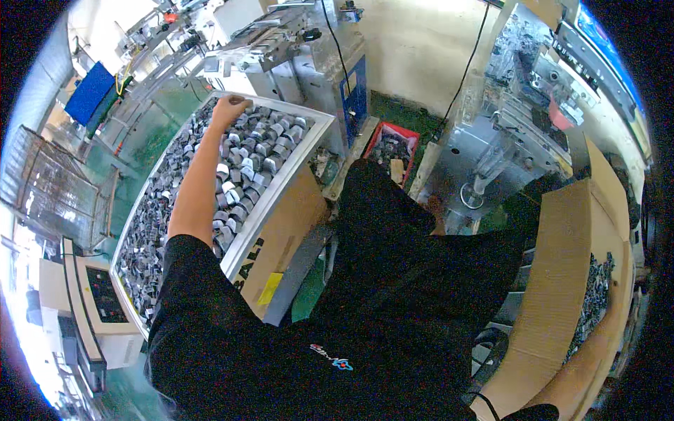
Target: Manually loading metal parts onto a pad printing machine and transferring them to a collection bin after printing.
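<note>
My left arm reaches over a wide, white-rimmed tray (282, 205) filled with small curved grey metal pieces (242, 168). At its far edge is my left hand (230, 110), with fingers bent and drawn together over the pieces. Whatever lies between those fingertips is too small to make out. Larger, shinier pieces lie in rows on the tray's right part, and darker ones are heaped on its left. On my right side, my right forearm reaches into an open cardboard box (551, 281) that holds many small dark metal parts (593, 309). The fingers of my right hand (618, 291) cannot be made out there.
A cardboard carton (291, 217) stands beneath the tray. Ahead, a red bin (404, 133) with metal scraps sits on the floor, between a grey machine (316, 63) and a metal press (484, 151). A beige console (98, 295) stands left; a black cable hangs ahead.
</note>
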`<state>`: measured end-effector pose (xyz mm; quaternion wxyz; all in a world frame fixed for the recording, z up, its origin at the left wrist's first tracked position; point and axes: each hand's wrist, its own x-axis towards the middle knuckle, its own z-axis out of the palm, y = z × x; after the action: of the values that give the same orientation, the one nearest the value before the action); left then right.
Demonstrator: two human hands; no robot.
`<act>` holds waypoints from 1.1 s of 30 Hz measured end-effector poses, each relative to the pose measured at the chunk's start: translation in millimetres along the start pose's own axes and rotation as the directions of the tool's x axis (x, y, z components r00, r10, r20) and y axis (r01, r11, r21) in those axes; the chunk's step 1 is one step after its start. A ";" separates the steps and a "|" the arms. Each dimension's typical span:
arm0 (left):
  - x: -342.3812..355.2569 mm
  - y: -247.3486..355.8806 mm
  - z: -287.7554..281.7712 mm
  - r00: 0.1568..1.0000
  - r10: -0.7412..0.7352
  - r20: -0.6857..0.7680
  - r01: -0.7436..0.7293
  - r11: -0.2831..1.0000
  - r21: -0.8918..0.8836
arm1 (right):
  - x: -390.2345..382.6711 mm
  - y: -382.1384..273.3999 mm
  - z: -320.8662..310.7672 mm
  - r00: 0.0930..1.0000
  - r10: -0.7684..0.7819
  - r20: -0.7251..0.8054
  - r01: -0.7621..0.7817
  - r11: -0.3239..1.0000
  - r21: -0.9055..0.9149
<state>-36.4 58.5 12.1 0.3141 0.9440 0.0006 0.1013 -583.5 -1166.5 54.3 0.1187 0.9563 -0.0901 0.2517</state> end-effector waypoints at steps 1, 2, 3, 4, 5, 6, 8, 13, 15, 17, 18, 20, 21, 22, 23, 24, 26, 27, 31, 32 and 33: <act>5.7 -1.3 -0.3 1.000 -0.001 0.015 0.000 0.997 0.071 | -4.3 -3.8 4.8 1.000 0.006 0.009 -0.006 1.000 0.011; 9.9 -5.1 1.5 1.000 -0.005 0.028 0.001 0.991 0.135 | -5.2 -7.7 4.3 1.000 0.009 0.016 -0.009 1.000 0.016; 17.3 0.1 10.7 1.000 0.028 0.012 -0.029 0.992 0.127 | -22.3 -9.4 -8.2 0.999 0.029 0.026 -0.029 1.000 0.007; 24.6 4.4 18.3 0.999 0.043 0.025 -0.046 0.992 0.118 | -37.0 -11.8 -24.7 0.998 0.047 0.031 -0.047 0.999 -0.006; 31.8 8.6 25.6 0.995 0.071 0.066 -0.080 0.985 0.151 | -50.6 -15.3 -45.2 0.997 0.063 0.033 -0.063 0.998 -0.022; 34.5 5.8 26.8 0.992 0.089 0.090 -0.105 0.978 0.183 | -52.0 -23.1 -62.5 0.998 0.066 0.022 -0.065 0.997 -0.033; 37.8 -9.7 36.6 0.987 0.119 0.104 -0.134 0.979 0.156 | -40.1 -41.5 -87.8 0.998 0.055 0.017 -0.054 0.997 -0.050; 15.4 24.4 37.7 0.988 0.083 0.131 -0.113 0.964 0.243 | -3.4 -174.6 -65.1 0.996 0.060 0.059 -0.062 0.998 0.032; 12.6 42.5 48.4 0.990 0.034 0.138 -0.073 0.955 0.288 | -12.5 -185.0 -88.2 0.996 0.079 0.044 -0.080 0.997 0.007; 17.0 26.1 48.2 0.991 0.047 0.122 -0.079 0.957 0.279 | -14.2 -165.6 -72.6 0.989 0.146 0.014 -0.143 0.982 -0.127; 16.9 14.6 48.8 0.991 0.043 0.124 -0.076 0.959 0.274 | -0.7 -160.7 -66.9 0.991 0.131 0.005 -0.129 0.983 -0.129; 14.1 46.8 67.7 0.986 0.039 0.162 -0.085 0.952 0.293 | -24.4 -140.0 -59.0 0.972 0.233 0.029 -0.231 0.971 -0.060; 11.4 48.2 66.0 0.992 0.005 0.126 -0.048 0.938 0.342 | -21.5 -140.0 -49.7 0.964 0.265 0.036 -0.265 0.964 -0.003; 10.6 49.9 65.1 0.996 -0.024 0.090 -0.013 0.922 0.387 | -20.4 -139.6 -44.7 0.954 0.298 0.045 -0.300 0.953 0.050; 11.4 51.5 64.7 0.992 -0.070 0.105 0.025 0.923 0.383 | -21.3 -138.6 -44.7 0.942 0.332 0.055 -0.336 0.937 0.099; 13.2 53.5 66.9 0.992 -0.063 0.110 0.016 0.926 0.378 | -24.4 -136.6 -50.9 0.940 0.338 0.053 -0.342 0.935 0.091; 9.9 43.6 48.5 0.991 -0.118 0.059 0.080 0.891 0.446 | -3.4 -162.6 -30.4 0.834 0.465 0.296 -0.470 0.881 -0.060; 10.2 39.6 51.3 0.990 -0.122 0.067 0.081 0.896 0.437 | 2.6 -170.9 -42.5 0.835 0.465 0.295 -0.466 0.882 -0.072; 29.1 30.3 63.0 0.990 -0.091 0.107 0.040 0.915 0.401 | -18.5 -169.4 -49.6 0.821 0.485 0.302 -0.499 0.866 -0.033; 30.2 10.6 58.3 0.991 -0.078 0.113 0.031 0.929 0.369 | -2.1 -175.0 -49.9 0.832 0.464 0.303 -0.483 0.875 -0.014; 34.8 7.4 58.9 0.990 -0.076 0.116 0.029 0.929 0.368 | -3.5 -175.3 -51.3 0.831 0.465 0.306 -0.487 0.873 -0.003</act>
<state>8.5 19.9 -22.9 0.1351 0.9901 0.0245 0.0302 -569.4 -984.6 64.0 0.0017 0.9341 -0.3326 0.1301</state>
